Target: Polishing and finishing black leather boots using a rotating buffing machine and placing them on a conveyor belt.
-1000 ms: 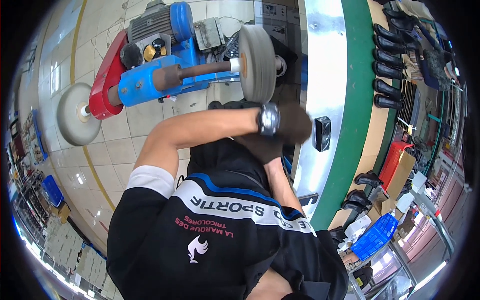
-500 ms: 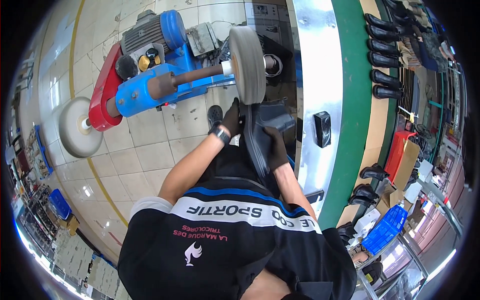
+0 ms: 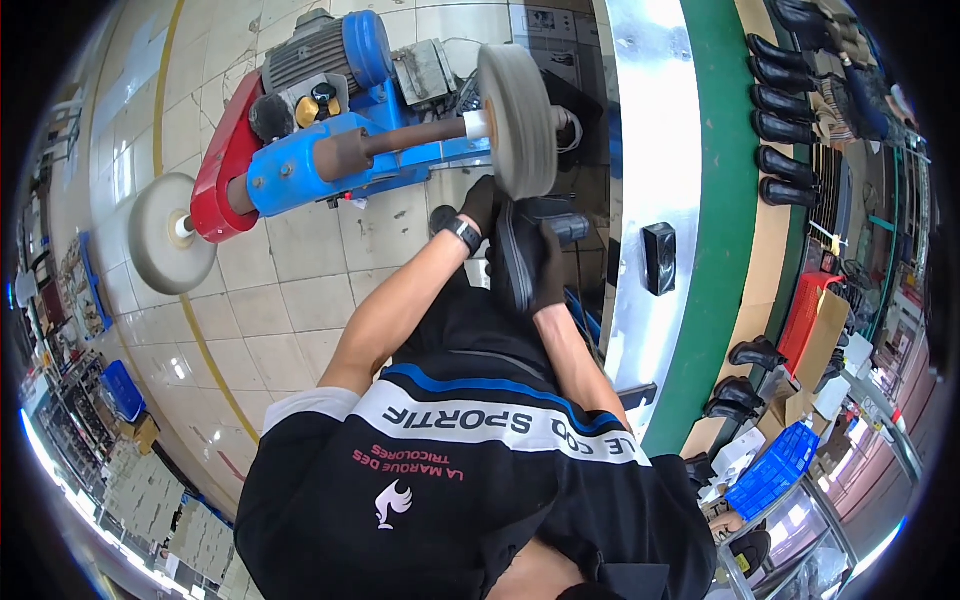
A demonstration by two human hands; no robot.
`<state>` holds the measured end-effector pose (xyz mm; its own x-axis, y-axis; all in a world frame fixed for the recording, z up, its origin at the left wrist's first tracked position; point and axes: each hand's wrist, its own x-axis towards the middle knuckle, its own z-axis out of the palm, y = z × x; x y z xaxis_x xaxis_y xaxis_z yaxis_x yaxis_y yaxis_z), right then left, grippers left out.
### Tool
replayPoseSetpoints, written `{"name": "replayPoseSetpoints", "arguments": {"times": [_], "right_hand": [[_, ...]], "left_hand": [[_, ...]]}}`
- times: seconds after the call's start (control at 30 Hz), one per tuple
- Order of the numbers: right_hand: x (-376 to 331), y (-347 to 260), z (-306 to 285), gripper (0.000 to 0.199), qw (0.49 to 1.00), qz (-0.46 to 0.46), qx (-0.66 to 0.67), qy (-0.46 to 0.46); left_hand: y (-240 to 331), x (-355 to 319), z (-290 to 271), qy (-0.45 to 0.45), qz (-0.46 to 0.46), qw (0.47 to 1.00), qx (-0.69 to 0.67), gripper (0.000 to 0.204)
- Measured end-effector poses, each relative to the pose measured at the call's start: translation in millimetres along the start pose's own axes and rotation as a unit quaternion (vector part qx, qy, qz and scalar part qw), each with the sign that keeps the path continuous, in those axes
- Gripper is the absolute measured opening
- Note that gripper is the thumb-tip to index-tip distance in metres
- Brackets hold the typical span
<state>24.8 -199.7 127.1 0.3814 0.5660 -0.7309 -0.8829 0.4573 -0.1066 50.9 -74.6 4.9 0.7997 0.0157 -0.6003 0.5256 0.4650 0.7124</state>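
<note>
The gloved right hand is closed on the side of a black boot, which is located at the lower edge of the grey wheel; contact cannot be confirmed. The gloved left hand is at the boot's opposite side, fingers partly hidden, grip and opening indeterminable.

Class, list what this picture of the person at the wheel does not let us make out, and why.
All in the head view:
Black shoe: whether it touches the wheel, whose rim covers the spot.
Wheel: surface detail, blurred.
Right hand: separate fingers, dark glove merging with the shoe.
Left hand: fingertips, lost beside the shoe.
Silver bench: far end, cut off by the top edge.
</note>
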Motion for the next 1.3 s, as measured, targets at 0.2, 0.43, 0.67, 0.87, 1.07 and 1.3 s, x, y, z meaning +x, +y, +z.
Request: {"name": "replayPoseSetpoints", "arguments": {"times": [0.2, 0.43, 0.67, 0.87, 1.07, 1.3], "right_hand": [[-40, 4, 23, 0.044, 0.997, -0.050, -0.040, 0.043], [-26, -3, 35, 0.040, 0.996, -0.030, -0.059, 0.057], [-32, -23, 23, 0.057, 0.981, 0.097, -0.164, 0.037], [-102, -17, 51, 0.100, 0.545, -0.092, -0.830, 0.074], [-111, -24, 33, 0.084, 0.738, -0.164, -0.651, 0.062], [-87, -33, 13, 0.054, 0.918, -0.072, -0.382, 0.079]], "left_hand": [[-1, -31, 10, 0.119, 0.131, 0.984, 0.023, 0.036], [57, -61, 17, 0.140, -0.143, 0.931, -0.306, 0.038], [31, -76, 6, 0.223, -0.144, 0.884, -0.385, 0.035], [54, -144, 45, 0.369, 0.198, 0.889, 0.187, 0.036], [26, -91, 22, 0.121, -0.031, 0.925, -0.359, 0.037], [40, -62, 11, -0.016, 0.050, 0.936, 0.348, 0.041]]}}
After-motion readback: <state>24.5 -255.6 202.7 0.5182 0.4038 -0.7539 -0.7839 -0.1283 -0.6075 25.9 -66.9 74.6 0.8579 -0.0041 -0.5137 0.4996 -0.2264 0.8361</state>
